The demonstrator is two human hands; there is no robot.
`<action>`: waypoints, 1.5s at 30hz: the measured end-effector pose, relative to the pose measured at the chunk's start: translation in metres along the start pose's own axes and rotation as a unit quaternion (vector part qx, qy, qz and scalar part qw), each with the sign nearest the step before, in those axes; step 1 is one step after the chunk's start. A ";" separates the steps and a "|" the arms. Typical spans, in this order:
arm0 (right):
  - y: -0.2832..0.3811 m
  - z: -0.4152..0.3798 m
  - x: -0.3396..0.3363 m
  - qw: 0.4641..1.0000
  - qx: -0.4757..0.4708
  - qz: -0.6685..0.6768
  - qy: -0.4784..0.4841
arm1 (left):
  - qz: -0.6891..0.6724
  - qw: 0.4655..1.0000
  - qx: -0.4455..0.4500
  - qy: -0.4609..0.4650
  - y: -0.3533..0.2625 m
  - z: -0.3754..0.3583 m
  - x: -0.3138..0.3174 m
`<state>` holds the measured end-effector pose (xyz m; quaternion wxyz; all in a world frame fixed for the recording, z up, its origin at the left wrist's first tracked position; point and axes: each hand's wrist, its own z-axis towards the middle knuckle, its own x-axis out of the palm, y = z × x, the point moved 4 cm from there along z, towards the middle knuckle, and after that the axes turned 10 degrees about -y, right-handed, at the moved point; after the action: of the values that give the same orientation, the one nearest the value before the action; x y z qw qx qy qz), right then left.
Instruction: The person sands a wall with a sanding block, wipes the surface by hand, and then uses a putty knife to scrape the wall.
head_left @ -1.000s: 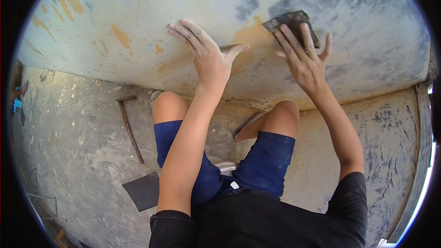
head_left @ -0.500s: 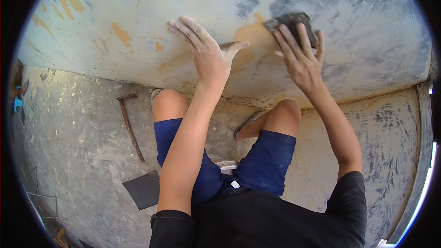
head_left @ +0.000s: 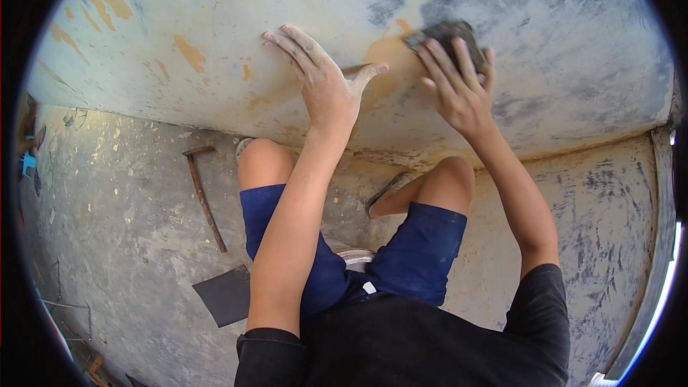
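Observation:
My left hand (head_left: 326, 86) lies against the pale, patchy wall (head_left: 251, 0), its dusty fingers and thumb spread, holding nothing. To its right, my right hand (head_left: 462, 89) presses a dark, rough-edged pad (head_left: 448, 34) against the wall, with the fingers laid over its lower part. The pad is slightly blurred; its side against the wall is hidden. Orange-brown patches show between the two hands, and dark grey smudges surround the pad.
A hammer (head_left: 206, 201) with a long wooden handle lies on the grey floor (head_left: 129, 244) at the left. Near my left forearm is a dark square sheet (head_left: 226, 295). Wire pieces and a small blue object (head_left: 28, 165) are at the far left edge.
My right hand and the dark pad have shifted a little to the left along the wall. My left hand has stayed in place.

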<state>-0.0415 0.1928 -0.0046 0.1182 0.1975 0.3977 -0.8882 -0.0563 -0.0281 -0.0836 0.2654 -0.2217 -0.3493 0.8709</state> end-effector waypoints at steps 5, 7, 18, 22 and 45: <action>0.008 0.016 0.004 0.999 0.041 -0.003 -0.005 | 0.017 1.000 -0.001 -0.001 -0.002 0.002 0.000; 0.033 0.065 0.007 0.998 0.050 0.010 -0.024 | 0.020 1.000 -0.001 0.001 0.000 -0.001 0.000; 0.012 0.007 0.002 0.999 0.041 -0.022 0.016 | 0.000 1.000 0.005 0.008 -0.004 0.002 -0.007; 0.041 0.063 0.011 0.999 0.045 -0.001 -0.008 | 0.029 0.999 0.001 0.012 0.001 0.000 -0.001; 0.021 0.000 0.006 0.997 0.083 0.000 -0.008 | -0.005 0.999 -0.002 0.041 -0.003 0.001 -0.005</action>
<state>-0.0392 0.1788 -0.0215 0.1047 0.1993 0.3221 -0.9195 -0.0518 -0.0300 -0.0803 0.2831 -0.2564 -0.3412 0.8589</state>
